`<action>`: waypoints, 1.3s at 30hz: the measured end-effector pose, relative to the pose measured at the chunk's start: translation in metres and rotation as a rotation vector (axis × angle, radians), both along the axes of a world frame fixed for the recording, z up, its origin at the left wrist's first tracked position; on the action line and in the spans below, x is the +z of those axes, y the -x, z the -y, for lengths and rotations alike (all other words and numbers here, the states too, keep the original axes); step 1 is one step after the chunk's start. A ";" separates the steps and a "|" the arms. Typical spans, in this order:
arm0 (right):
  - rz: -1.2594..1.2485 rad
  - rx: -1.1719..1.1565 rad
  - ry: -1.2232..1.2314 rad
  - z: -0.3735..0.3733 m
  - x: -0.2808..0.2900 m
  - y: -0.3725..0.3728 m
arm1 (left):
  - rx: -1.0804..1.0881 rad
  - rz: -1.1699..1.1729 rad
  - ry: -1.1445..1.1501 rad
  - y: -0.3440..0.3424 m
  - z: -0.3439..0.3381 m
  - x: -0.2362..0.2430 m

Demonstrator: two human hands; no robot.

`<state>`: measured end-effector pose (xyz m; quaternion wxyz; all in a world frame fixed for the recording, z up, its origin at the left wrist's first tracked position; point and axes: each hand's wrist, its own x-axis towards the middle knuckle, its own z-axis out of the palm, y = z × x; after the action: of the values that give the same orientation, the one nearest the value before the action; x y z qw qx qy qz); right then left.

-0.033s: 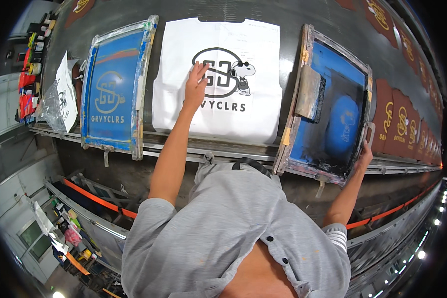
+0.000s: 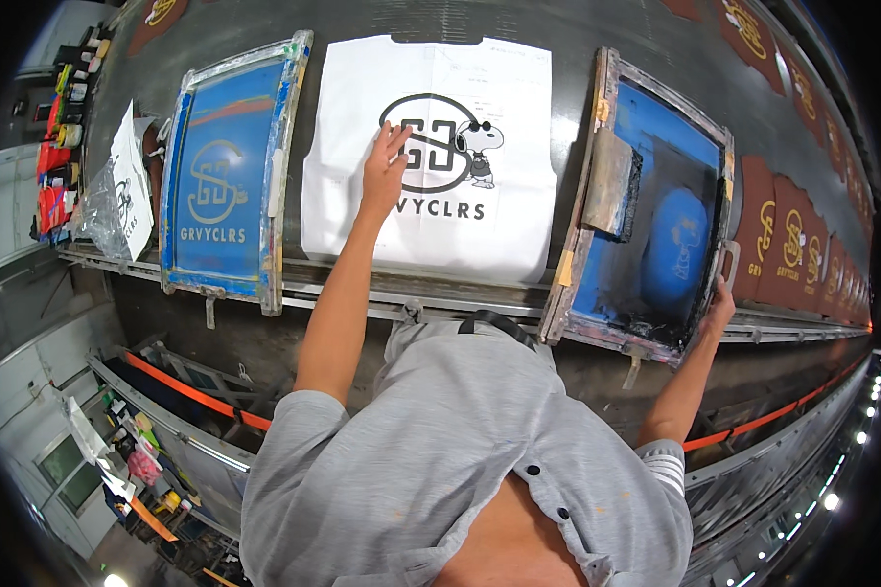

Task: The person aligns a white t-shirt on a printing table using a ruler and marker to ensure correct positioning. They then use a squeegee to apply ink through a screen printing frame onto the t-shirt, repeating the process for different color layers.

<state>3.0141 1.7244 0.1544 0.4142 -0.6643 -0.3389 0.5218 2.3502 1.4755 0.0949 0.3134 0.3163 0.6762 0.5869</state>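
A large white paper sheet (image 2: 343, 117) lies flat on the dark table in front of me, printed with a black ring emblem, lettering and a cartoon dog. My left hand (image 2: 385, 174) rests on the emblem, fingers stretched out and holding nothing. To the right, a screen-printing frame (image 2: 564, 264) with blue mesh smeared with black ink lies at a slant. Closed on its right side, just below a loop handle (image 2: 729, 262), is my right hand (image 2: 718, 311); its fingertips are partly hidden. A block-like squeegee (image 2: 607, 186) with a black-inked edge sits inside that frame.
Another blue screen-printing frame (image 2: 171, 215) stands on the left. Beside it are a printed white sheet (image 2: 127, 186) and clear plastic (image 2: 98, 210). Brown printed fabric pieces (image 2: 781, 230) line the table at right. A metal rail (image 2: 313, 293) runs along the near edge.
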 end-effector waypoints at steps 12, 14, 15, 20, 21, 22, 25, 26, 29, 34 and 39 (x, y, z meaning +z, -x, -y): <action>0.036 -0.018 -0.010 -0.005 -0.010 -0.009 | -0.085 -0.347 0.156 -0.001 0.004 0.009; 0.044 -0.021 -0.005 -0.004 -0.008 -0.005 | -0.080 -0.346 0.155 -0.002 0.004 0.008; 0.049 -0.025 -0.004 -0.003 -0.007 -0.005 | -0.079 -0.345 0.153 -0.003 0.003 0.007; 0.004 -0.023 -0.023 0.000 -0.001 0.005 | -0.067 -0.340 0.139 -0.001 0.005 0.002; 0.007 -0.024 -0.028 0.001 -0.001 0.007 | -0.067 -0.339 0.139 -0.001 0.006 0.002; 0.015 -0.022 -0.027 0.001 0.000 0.007 | -0.069 -0.346 0.135 -0.001 0.006 0.002; 0.032 -0.022 -0.018 0.002 -0.001 0.006 | -0.074 -0.342 0.140 -0.003 0.005 0.003; 0.035 -0.026 -0.013 0.001 -0.001 0.004 | -0.078 -0.348 0.139 -0.003 0.004 0.003; 0.029 -0.007 0.006 -0.002 -0.005 -0.009 | -0.086 -0.355 0.134 -0.005 -0.001 0.004; 0.076 -0.002 -0.086 -0.010 0.005 -0.022 | -0.042 -0.353 0.111 -0.002 -0.002 -0.009; -0.191 0.176 -0.173 0.027 0.042 0.087 | 0.123 -0.332 0.287 -0.009 0.020 -0.015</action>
<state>2.9270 1.6973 0.1965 0.4530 -0.5413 -0.3983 0.5857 2.3594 1.4558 0.0794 0.2034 0.3187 0.8131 0.4425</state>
